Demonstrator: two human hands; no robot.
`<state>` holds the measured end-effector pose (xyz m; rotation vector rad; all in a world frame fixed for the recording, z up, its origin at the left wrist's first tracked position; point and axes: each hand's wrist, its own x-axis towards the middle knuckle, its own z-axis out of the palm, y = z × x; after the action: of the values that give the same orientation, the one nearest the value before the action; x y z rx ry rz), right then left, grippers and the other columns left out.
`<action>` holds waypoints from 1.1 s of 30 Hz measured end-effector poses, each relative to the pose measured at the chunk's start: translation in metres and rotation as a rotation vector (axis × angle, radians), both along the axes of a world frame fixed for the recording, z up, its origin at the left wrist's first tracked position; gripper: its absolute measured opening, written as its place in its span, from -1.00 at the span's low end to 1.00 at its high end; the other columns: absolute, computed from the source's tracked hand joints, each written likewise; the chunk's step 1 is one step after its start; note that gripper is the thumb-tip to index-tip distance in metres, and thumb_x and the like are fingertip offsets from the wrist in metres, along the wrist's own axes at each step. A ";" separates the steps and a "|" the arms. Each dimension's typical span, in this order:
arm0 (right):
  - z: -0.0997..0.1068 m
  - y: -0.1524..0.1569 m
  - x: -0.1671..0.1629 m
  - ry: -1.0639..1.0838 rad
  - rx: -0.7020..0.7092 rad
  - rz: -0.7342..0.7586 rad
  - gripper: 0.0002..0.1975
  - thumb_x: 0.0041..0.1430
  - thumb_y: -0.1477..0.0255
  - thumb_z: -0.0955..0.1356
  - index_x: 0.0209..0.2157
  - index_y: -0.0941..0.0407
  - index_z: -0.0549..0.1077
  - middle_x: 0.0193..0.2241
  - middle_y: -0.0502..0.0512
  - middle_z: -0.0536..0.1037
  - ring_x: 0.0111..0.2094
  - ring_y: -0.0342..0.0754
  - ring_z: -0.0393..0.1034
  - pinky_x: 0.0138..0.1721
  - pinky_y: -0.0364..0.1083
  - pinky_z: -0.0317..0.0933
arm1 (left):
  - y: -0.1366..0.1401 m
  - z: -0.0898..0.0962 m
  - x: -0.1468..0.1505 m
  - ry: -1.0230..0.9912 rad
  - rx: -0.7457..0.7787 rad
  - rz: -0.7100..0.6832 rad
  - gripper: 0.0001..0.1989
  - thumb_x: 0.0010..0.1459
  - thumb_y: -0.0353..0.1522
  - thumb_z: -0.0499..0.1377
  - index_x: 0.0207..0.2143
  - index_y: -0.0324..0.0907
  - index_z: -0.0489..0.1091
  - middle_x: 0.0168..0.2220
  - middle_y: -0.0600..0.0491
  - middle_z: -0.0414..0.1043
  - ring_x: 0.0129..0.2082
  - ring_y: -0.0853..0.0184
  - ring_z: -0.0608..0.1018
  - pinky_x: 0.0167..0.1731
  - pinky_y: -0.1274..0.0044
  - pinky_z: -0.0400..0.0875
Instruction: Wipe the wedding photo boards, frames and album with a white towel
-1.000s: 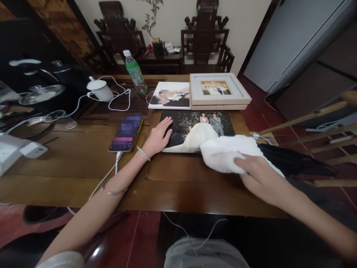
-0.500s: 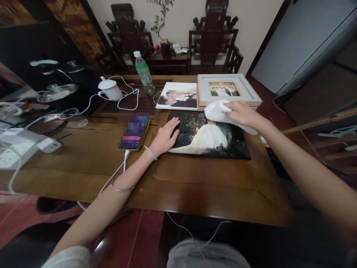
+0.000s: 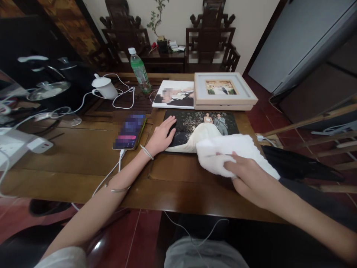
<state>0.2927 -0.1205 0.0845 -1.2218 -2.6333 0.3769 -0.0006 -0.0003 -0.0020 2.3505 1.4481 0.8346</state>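
Observation:
A dark wedding photo panel (image 3: 181,128) lies flat on the wooden table (image 3: 178,186) in front of me. My left hand (image 3: 163,136) rests on its left edge, palm down with fingers stretched out. In my right hand (image 3: 245,175) is a bunched white cloth (image 3: 223,149), gripped between thumb and fingers. The cloth covers the panel's lower right corner, and part of it hangs toward the table's right side. Whether the cloth presses on the panel cannot be made out.
Behind the panel lie a white-edged photo print (image 3: 174,95) and a pale wooden picture frame (image 3: 225,100). To the left are a charging phone (image 3: 129,132), a green-labelled bottle (image 3: 140,72), a lidded white cup (image 3: 104,87), a power strip (image 3: 22,147) and loose white cables.
My right hand has drawn the cloth from the panel's far edge toward me, down to its near right corner. The couple in the photo now shows. My left hand stays on the panel.

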 end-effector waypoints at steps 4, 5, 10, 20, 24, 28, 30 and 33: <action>0.008 0.011 -0.006 0.017 -0.048 -0.037 -0.74 -0.14 0.72 0.18 -0.53 0.02 0.20 -0.52 0.05 0.41 -0.45 0.00 0.30 -0.30 -0.01 0.21 | 0.001 -0.001 0.000 0.006 0.007 -0.004 -0.54 0.34 -0.29 -0.06 0.21 -0.29 0.25 0.32 -0.20 0.18 0.36 0.15 0.19 0.31 0.19 0.12; 0.010 0.021 -0.009 0.023 -0.061 -0.055 -0.75 -0.13 0.71 0.17 -0.55 0.03 0.17 -0.55 0.04 0.35 -0.48 -0.02 0.25 -0.37 -0.04 0.14 | 0.001 -0.001 -0.001 0.009 0.013 -0.005 -0.53 0.34 -0.29 -0.06 0.21 -0.31 0.26 0.32 -0.22 0.18 0.35 0.14 0.19 0.31 0.20 0.12; 0.013 0.095 -0.024 0.071 -0.066 -0.139 -0.74 -0.14 0.68 0.18 -0.59 0.04 0.03 -0.63 -0.03 0.16 -0.53 -0.09 0.09 -0.42 -0.06 -0.06 | 0.001 -0.002 -0.001 0.010 0.014 -0.009 -0.54 0.34 -0.29 -0.06 0.21 -0.30 0.26 0.31 -0.21 0.19 0.35 0.16 0.20 0.31 0.21 0.12; 0.009 0.165 -0.030 0.064 0.023 -0.246 -0.79 -0.18 0.65 0.19 -0.61 0.05 0.10 -0.61 0.02 0.21 -0.48 -0.03 0.13 -0.38 -0.05 -0.08 | 0.000 -0.001 -0.001 -0.002 -0.012 0.000 -0.55 0.35 -0.30 -0.05 0.23 -0.24 0.23 0.33 -0.17 0.16 0.36 0.15 0.18 0.29 0.15 0.12; 0.004 0.114 -0.028 0.029 0.022 -0.162 -0.77 -0.11 0.67 0.18 -0.57 0.04 0.07 -0.60 0.00 0.20 -0.48 -0.05 0.14 -0.37 -0.06 0.00 | -0.001 0.000 0.000 0.013 -0.011 0.009 -0.55 0.35 -0.31 -0.05 0.23 -0.27 0.24 0.33 -0.18 0.16 0.36 0.15 0.19 0.29 0.16 0.13; -0.002 0.045 -0.024 -0.026 -0.006 -0.093 -0.77 -0.10 0.70 0.16 -0.53 0.05 0.18 -0.51 0.06 0.37 -0.44 0.00 0.29 -0.24 -0.01 0.21 | 0.000 0.000 0.001 0.014 0.003 0.008 -0.56 0.34 -0.32 -0.05 0.21 -0.26 0.25 0.32 -0.18 0.17 0.36 0.15 0.19 0.29 0.16 0.14; -0.004 0.015 -0.021 -0.019 -0.036 -0.040 -0.72 -0.10 0.72 0.15 -0.48 0.05 0.28 -0.38 0.13 0.51 -0.30 0.06 0.41 0.00 0.10 0.23 | 0.000 -0.001 0.001 0.008 0.007 0.006 -0.56 0.34 -0.32 -0.04 0.21 -0.25 0.25 0.32 -0.19 0.18 0.36 0.15 0.19 0.29 0.17 0.14; -0.005 -0.007 -0.020 -0.012 -0.048 0.024 -0.67 -0.13 0.72 0.17 -0.42 0.04 0.36 -0.18 0.18 0.57 -0.12 0.12 0.45 0.17 0.20 0.12 | 0.000 -0.002 0.001 0.006 0.007 0.005 -0.56 0.34 -0.32 -0.05 0.21 -0.25 0.25 0.32 -0.19 0.18 0.35 0.15 0.20 0.28 0.16 0.15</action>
<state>0.2723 -0.1273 0.0799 -1.2119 -2.6659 0.4411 0.0000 0.0002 -0.0039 2.3576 1.4561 0.8359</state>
